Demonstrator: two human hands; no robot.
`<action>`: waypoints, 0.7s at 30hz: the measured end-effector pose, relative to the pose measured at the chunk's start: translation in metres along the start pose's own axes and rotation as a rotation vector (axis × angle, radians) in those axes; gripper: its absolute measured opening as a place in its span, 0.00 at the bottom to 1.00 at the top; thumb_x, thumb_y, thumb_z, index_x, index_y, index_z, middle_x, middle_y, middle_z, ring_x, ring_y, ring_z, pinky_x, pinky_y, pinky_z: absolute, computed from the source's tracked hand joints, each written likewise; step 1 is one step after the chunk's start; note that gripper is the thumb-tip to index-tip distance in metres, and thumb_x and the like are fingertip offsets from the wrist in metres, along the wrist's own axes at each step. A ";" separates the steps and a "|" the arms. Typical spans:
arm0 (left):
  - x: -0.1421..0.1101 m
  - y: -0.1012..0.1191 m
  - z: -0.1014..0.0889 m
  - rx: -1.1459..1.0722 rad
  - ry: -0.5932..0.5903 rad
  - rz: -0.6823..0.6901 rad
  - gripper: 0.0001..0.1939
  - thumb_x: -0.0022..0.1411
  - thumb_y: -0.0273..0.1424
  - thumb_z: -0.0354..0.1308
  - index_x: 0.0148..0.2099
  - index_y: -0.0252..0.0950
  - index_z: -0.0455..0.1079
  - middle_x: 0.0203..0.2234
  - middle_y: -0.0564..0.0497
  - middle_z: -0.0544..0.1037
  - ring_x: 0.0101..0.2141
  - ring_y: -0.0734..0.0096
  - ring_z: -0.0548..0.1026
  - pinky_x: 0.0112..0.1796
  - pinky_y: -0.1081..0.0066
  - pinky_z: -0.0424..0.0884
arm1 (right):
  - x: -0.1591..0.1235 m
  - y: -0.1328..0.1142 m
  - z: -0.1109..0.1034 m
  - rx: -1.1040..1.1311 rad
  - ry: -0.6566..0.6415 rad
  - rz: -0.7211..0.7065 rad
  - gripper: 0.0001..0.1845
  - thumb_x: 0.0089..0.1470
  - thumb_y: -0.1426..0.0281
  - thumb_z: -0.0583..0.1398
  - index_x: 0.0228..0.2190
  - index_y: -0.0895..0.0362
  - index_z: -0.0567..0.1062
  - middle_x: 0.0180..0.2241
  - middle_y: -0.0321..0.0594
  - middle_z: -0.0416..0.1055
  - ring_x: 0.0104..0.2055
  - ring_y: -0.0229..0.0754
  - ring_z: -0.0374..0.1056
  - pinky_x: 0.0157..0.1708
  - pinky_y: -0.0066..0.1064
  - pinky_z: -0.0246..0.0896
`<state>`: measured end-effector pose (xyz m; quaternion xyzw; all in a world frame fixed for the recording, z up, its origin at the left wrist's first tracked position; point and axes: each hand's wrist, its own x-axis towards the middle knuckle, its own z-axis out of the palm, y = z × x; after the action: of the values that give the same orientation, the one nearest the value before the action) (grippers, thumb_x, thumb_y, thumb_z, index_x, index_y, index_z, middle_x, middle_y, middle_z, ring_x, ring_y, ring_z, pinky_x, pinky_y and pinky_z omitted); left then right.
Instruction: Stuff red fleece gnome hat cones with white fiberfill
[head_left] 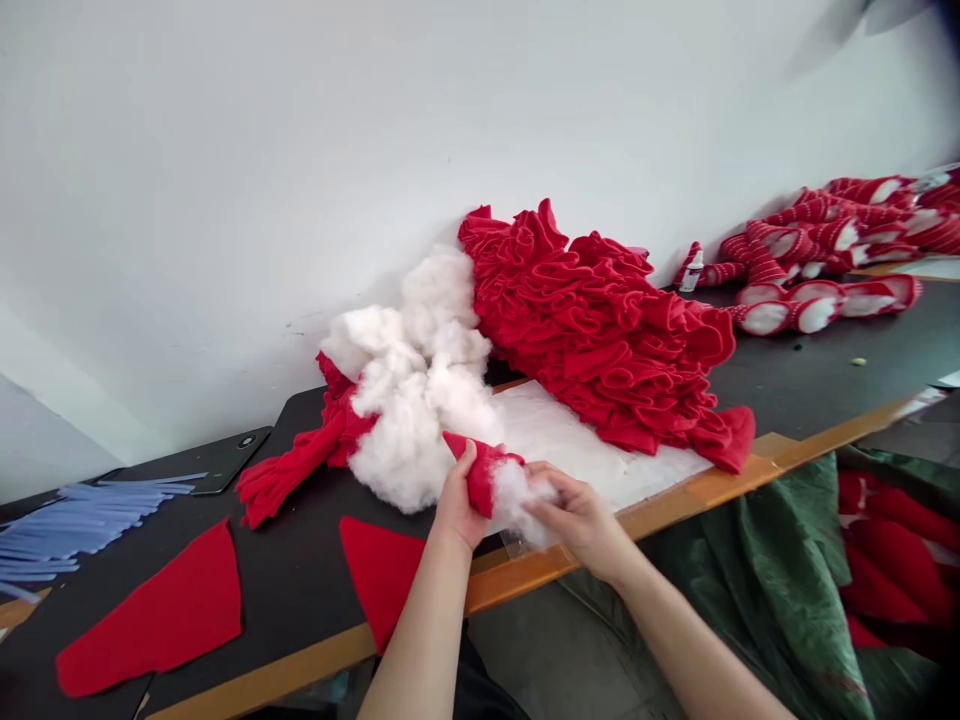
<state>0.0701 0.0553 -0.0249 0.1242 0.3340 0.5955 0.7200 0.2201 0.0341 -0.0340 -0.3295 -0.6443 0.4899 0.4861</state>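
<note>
My left hand point(463, 500) is wrapped round a small red fabric cone point(480, 477), its open end turned to the right. At that opening my right hand point(574, 512) pinches a tuft of white stuffing point(517, 497), part of which sits at the cone's mouth. Just behind my left hand rises a heap of white stuffing point(420, 380). Beneath my left forearm a flat red fabric piece point(379, 570) lies partly hidden. Another flat red fabric piece point(161, 620) rests on the black table further left.
A big pile of red fabric cones point(600, 330) stands against the wall. Red striped stuffed pieces point(832, 240) and a small white bottle point(691, 272) are at the far right. Blue strips point(82, 525) and a dark phone-like slab point(232, 460) lie left. A green sack point(780, 570) hangs below the table edge.
</note>
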 end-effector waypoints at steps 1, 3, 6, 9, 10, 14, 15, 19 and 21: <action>-0.009 -0.003 -0.001 -0.003 -0.012 0.009 0.15 0.58 0.37 0.56 0.37 0.27 0.71 0.30 0.42 0.78 0.31 0.67 0.76 0.33 0.71 0.72 | 0.004 -0.002 0.011 -0.119 0.069 -0.070 0.06 0.47 0.69 0.58 0.31 0.56 0.71 0.36 0.42 0.65 0.37 0.43 0.65 0.38 0.35 0.63; -0.026 -0.007 -0.005 -0.010 -0.018 0.043 0.11 0.57 0.33 0.57 0.38 0.30 0.71 0.31 0.46 0.77 0.33 0.69 0.76 0.36 0.73 0.72 | 0.012 -0.005 0.030 -0.307 0.227 -0.149 0.14 0.41 0.74 0.56 0.35 0.57 0.70 0.40 0.44 0.61 0.39 0.44 0.62 0.42 0.39 0.61; -0.046 -0.005 -0.013 -0.008 -0.013 0.085 0.12 0.54 0.34 0.61 0.39 0.32 0.71 0.31 0.48 0.77 0.35 0.68 0.75 0.37 0.71 0.72 | 0.014 -0.007 0.048 -0.332 0.190 -0.096 0.25 0.35 0.77 0.55 0.40 0.57 0.66 0.38 0.42 0.61 0.36 0.43 0.61 0.39 0.37 0.61; -0.059 0.000 -0.020 -0.016 0.009 0.126 0.18 0.51 0.41 0.62 0.39 0.33 0.70 0.32 0.47 0.76 0.37 0.65 0.75 0.37 0.70 0.72 | 0.011 -0.007 0.060 -0.259 0.001 -0.047 0.13 0.36 0.76 0.54 0.30 0.56 0.65 0.26 0.34 0.63 0.29 0.40 0.61 0.29 0.29 0.58; -0.063 0.000 -0.022 -0.015 0.028 0.166 0.19 0.51 0.43 0.62 0.39 0.34 0.69 0.33 0.47 0.75 0.37 0.65 0.74 0.37 0.70 0.71 | 0.010 -0.006 0.063 -0.247 0.012 -0.045 0.10 0.37 0.76 0.53 0.27 0.55 0.63 0.24 0.33 0.62 0.26 0.38 0.60 0.26 0.28 0.56; -0.078 -0.005 -0.031 0.214 0.126 0.488 0.20 0.50 0.40 0.64 0.42 0.39 0.64 0.36 0.51 0.73 0.38 0.70 0.72 0.38 0.72 0.68 | 0.011 -0.001 0.073 -0.254 0.150 -0.053 0.09 0.36 0.76 0.53 0.25 0.55 0.59 0.21 0.30 0.58 0.22 0.36 0.55 0.20 0.26 0.50; -0.082 -0.006 -0.034 0.323 0.154 0.557 0.19 0.49 0.37 0.65 0.42 0.39 0.64 0.35 0.52 0.73 0.37 0.71 0.71 0.38 0.73 0.67 | 0.012 0.000 0.076 -0.271 0.145 -0.080 0.09 0.37 0.76 0.53 0.25 0.54 0.59 0.21 0.31 0.58 0.22 0.36 0.55 0.21 0.26 0.50; -0.093 -0.003 -0.046 0.654 0.312 0.687 0.11 0.50 0.26 0.60 0.38 0.38 0.65 0.30 0.54 0.71 0.32 0.71 0.69 0.34 0.74 0.64 | 0.005 -0.001 0.088 -0.381 0.117 -0.276 0.06 0.42 0.74 0.55 0.24 0.54 0.60 0.23 0.34 0.60 0.24 0.38 0.57 0.24 0.28 0.53; -0.095 0.003 -0.051 0.784 0.390 0.764 0.09 0.49 0.22 0.56 0.34 0.38 0.65 0.26 0.54 0.70 0.30 0.70 0.68 0.33 0.73 0.63 | 0.001 -0.003 0.094 -0.406 0.094 -0.333 0.06 0.43 0.75 0.54 0.23 0.54 0.59 0.23 0.33 0.59 0.24 0.37 0.56 0.24 0.28 0.52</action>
<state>0.0293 -0.0442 -0.0301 0.3812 0.5875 0.6568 0.2794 0.1311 0.0046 -0.0359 -0.3322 -0.7516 0.2480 0.5131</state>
